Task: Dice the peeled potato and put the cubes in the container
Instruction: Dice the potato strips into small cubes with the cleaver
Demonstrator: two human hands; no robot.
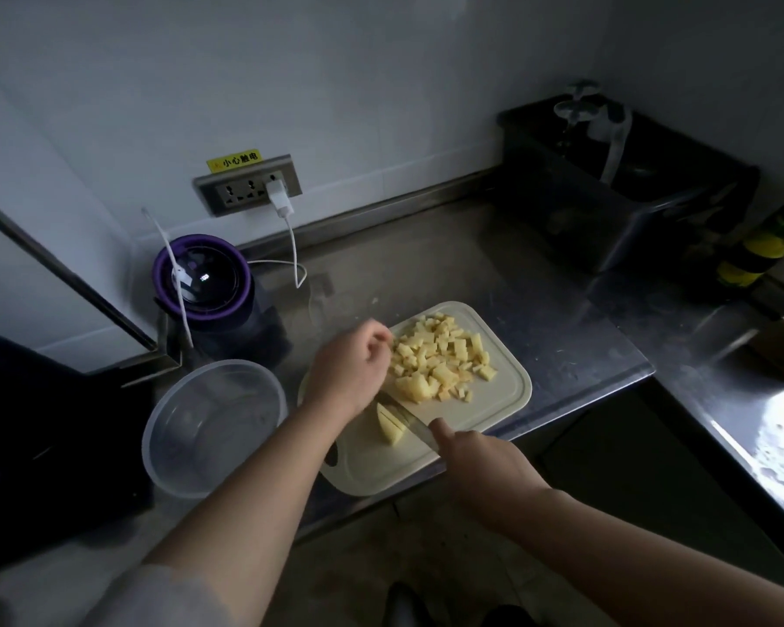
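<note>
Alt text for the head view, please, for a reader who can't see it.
A right hand holds a knife to a potato piece on a pale cutting board, while the left hand, curled, is beside a pile of potato cubes. A clear round container stands empty left of the board, on a steel counter.

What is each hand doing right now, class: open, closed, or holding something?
Left hand: fingers curled beside the potato cubes; any hold cannot be told.
Right hand: grips the knife.
</note>
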